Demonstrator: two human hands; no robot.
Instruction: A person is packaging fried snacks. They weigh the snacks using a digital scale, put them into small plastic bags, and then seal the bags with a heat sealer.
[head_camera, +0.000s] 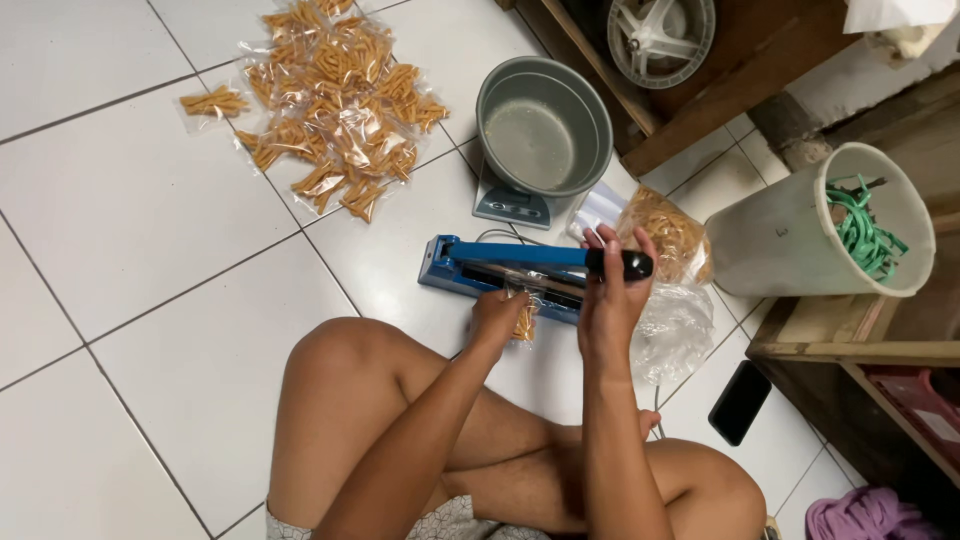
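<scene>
snack bag half hidden by gripping left hand; right hand clasps sealer handle

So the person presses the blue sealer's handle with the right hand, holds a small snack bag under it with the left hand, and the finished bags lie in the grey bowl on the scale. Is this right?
Not quite. In the head view the grey bowl on the scale holds no bags; the finished bags lie in a pile on the floor tiles. The rest holds: right hand on the blue sealer's handle, left hand holding the small snack bag under it.

Even indoor light, soft shadows – sharp w/ mild glare on floor tiles.
</scene>
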